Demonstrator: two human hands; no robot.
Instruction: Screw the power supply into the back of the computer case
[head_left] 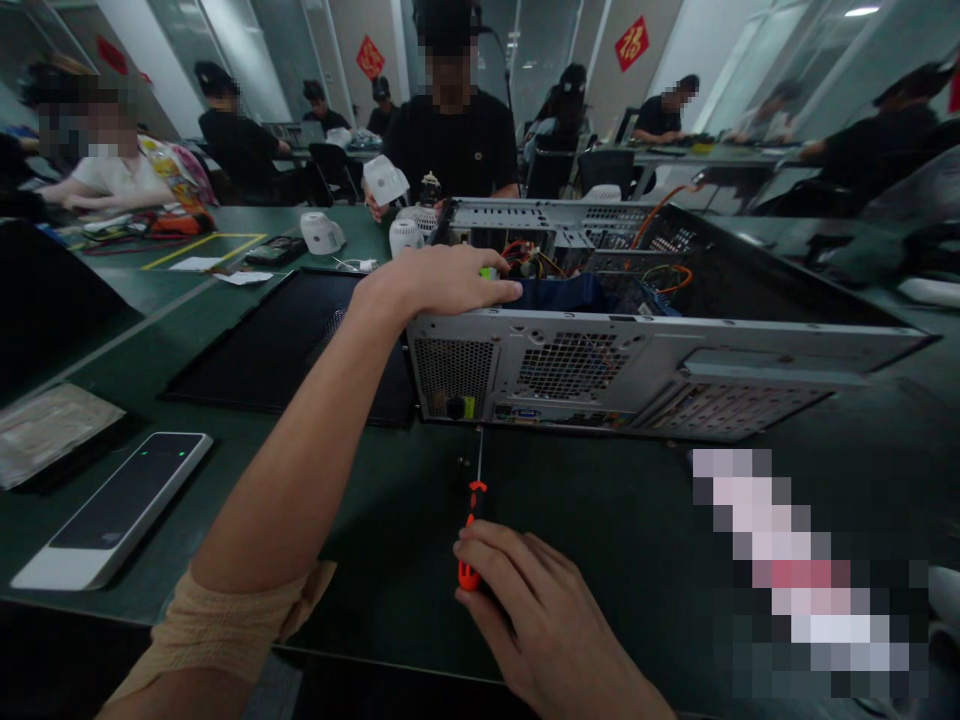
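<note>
Low at the table's near side, your right hand [529, 610] is closed on the orange-and-black screwdriver [470, 565], its tip at the bottom edge of the computer case [667, 365]. If that wrist tilts, the tip could slip off and scratch metal. Your left hand [442, 280] lies over the case's upper rim, gripping nothing clearly visible. The case lies on the green table [360, 550], open-topped, grey, with wires exposed.

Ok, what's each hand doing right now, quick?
Left hand: open, resting on the computer case's upper edge.
Right hand: closed around the screwdriver's orange-and-black handle.
</note>
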